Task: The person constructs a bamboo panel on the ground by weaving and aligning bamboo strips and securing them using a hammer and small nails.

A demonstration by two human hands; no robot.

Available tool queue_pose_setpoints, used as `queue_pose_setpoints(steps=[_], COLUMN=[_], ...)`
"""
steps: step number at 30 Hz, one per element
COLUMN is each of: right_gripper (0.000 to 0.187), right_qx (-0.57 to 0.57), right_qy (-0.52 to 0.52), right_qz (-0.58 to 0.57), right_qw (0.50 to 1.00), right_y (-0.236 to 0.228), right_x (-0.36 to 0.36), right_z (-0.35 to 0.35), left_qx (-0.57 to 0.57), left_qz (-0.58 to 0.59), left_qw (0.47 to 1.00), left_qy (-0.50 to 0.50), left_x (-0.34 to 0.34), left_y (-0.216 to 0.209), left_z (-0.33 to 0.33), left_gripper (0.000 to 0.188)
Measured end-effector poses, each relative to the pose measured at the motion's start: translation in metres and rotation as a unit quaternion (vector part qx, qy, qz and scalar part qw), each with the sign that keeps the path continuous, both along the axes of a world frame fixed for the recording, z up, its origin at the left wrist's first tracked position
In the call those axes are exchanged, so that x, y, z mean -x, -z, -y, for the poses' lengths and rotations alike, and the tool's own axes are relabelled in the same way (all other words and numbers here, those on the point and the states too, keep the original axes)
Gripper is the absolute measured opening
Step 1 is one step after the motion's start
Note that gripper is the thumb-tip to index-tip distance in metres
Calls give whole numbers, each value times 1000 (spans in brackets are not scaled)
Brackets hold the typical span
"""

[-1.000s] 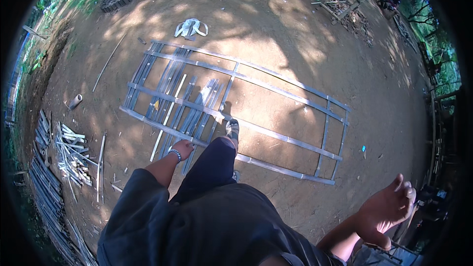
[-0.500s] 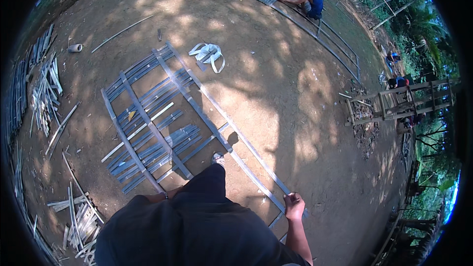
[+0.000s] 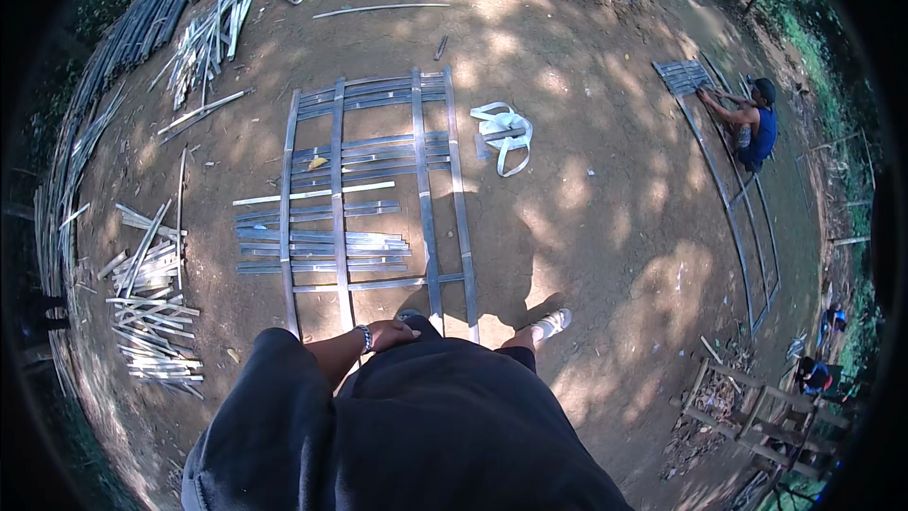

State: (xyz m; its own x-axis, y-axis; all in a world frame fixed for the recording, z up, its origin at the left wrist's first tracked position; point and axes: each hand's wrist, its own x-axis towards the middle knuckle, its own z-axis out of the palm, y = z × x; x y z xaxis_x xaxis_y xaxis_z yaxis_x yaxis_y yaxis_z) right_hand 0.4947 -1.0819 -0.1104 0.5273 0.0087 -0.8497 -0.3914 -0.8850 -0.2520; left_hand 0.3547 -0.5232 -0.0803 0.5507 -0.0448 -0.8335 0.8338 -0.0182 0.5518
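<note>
Left hand (image 3: 383, 334) is hovering by the knee (image 3: 426, 326), can't tell if it's gripping; right's out of view. Bamboo frame (image 3: 338, 180) is lying just ahead, probably mid-slatting; spacing those slats (image 3: 378, 242) is calling for bending down.

Right grip now out of view

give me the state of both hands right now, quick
Left hand: nothing seen in it; whether it is open or closed cannot be told.
Right hand: not in view, so cannot be told.
</note>
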Motion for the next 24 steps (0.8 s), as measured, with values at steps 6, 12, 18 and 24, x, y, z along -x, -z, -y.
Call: queue_pose_setpoints(steps=[6, 12, 18, 24], right_gripper=[40, 50, 50, 47], right_qx=[-23, -54, -69, -88], right_qy=[-147, -31, -435, -559], right_qz=[18, 26, 44, -74], right_qw=[989, 998, 896, 821], right_y=[9, -24, 33, 50], right_x=[-304, -553, -664, -674], right_z=[43, 12, -51, -217], left_qx=[-63, -152, -88, 82], left_qz=[20, -18, -13, -37], left_qw=[968, 966, 943, 881], left_qy=[-241, -210, -321, -465], left_x=[-71, -224, -280, -314], left_y=[113, -4, 21, 41], left_z=[109, 164, 186, 183], left_gripper=[70, 88, 105, 106])
